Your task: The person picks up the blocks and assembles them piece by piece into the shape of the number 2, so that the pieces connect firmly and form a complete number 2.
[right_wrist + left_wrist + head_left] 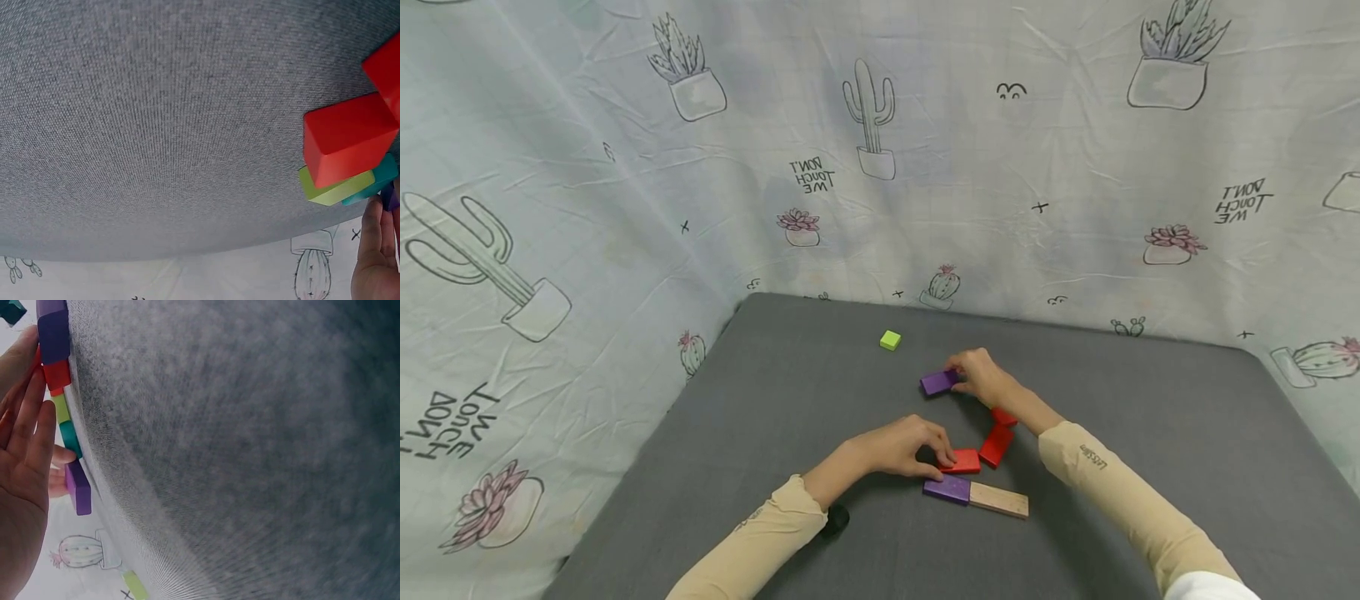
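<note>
My right hand (985,377) pinches the end of a purple block (937,383) at the far end of a curved row. Under that hand, a teal block (381,175) and a lime block (340,189) show in the right wrist view; the head view hides them. Red blocks (997,446) continue the curve toward me. My left hand (898,446) has its fingers and thumb about the left end of the nearest red block (962,462). Its thumb tip is close beside another purple block (947,489), which lies end to end with a bare wooden block (1000,500).
A small lime block (890,340) lies apart, toward the back of the grey table (1150,417). Cloth printed with cacti (925,167) hangs behind and to the left of it. Near my left forearm is a dark round thing (837,521) of unclear kind.
</note>
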Tool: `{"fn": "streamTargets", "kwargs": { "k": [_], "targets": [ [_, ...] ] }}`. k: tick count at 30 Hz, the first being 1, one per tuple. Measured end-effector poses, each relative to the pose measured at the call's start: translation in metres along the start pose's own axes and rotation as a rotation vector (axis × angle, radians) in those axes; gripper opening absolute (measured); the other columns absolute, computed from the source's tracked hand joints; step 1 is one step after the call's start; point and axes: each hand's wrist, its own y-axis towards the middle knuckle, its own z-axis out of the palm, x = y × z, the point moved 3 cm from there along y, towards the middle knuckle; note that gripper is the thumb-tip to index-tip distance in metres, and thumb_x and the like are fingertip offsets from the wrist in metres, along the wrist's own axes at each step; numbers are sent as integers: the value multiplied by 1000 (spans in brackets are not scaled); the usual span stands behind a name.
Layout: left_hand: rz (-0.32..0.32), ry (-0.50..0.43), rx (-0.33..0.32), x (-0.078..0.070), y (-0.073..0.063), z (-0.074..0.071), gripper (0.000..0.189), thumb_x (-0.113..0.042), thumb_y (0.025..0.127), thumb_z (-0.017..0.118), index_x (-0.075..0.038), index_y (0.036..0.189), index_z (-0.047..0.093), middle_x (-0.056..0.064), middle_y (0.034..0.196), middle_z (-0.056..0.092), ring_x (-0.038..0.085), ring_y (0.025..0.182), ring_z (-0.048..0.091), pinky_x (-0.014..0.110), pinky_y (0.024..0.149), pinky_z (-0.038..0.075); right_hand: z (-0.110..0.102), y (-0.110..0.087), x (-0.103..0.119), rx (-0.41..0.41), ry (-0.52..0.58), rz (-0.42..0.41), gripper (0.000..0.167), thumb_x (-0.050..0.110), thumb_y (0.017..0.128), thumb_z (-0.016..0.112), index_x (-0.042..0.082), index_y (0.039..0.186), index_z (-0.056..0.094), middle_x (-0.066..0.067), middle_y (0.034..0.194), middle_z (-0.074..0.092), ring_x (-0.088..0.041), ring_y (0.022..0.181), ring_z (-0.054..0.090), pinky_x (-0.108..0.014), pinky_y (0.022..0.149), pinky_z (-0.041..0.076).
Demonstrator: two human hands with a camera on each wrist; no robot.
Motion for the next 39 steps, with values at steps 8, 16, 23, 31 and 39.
{"fn": "streamTargets", "kwargs": {
  "k": [8, 16, 23, 31, 39],
  "targets": [
    [0, -10, 5, 1, -2, 1, 16, -20, 84, 75, -11, 97, 75, -6, 102, 67, -3, 97, 57, 11, 89, 41, 0, -2, -1, 76, 0, 38, 25, 3, 75, 81, -4, 97, 71, -17, 96, 70, -28, 88, 68, -37, 74, 56],
    [-7, -17, 9, 1, -1, 0, 15, -19, 84, 75, -10, 96, 75, -5, 102, 67, -2, 98, 57, 11, 90, 41, -2, -2, -1, 128, -3, -3, 27, 6, 75, 81, -2, 99, 72, -13, 97, 71, -27, 91, 67, -38, 77, 55],
    [-18, -7, 14, 3, -1, 1, 15, -20, 85, 74, -11, 97, 75, -7, 102, 66, -3, 99, 57, 11, 90, 41, -1, -4, -4, 148, 20, -23, 28, 6, 75, 81, 0, 101, 73, -12, 101, 71, -28, 96, 65, -42, 83, 52],
    [-24, -4, 14, 3, -1, 1, 15, -21, 85, 74, -12, 97, 75, -7, 102, 66, -3, 99, 57, 12, 90, 41, -3, -5, -3, 168, 35, -43, 28, 4, 75, 81, 0, 101, 73, -13, 102, 71, -29, 97, 65, -43, 84, 52],
    [-22, -2, 18, 4, -1, 1, 16, -21, 85, 74, -12, 98, 75, -8, 103, 66, -3, 99, 57, 11, 90, 41, -3, -6, -5, 195, 44, -65, 27, 4, 76, 80, 0, 102, 73, -13, 102, 71, -29, 98, 65, -41, 83, 52]
  ]
}}
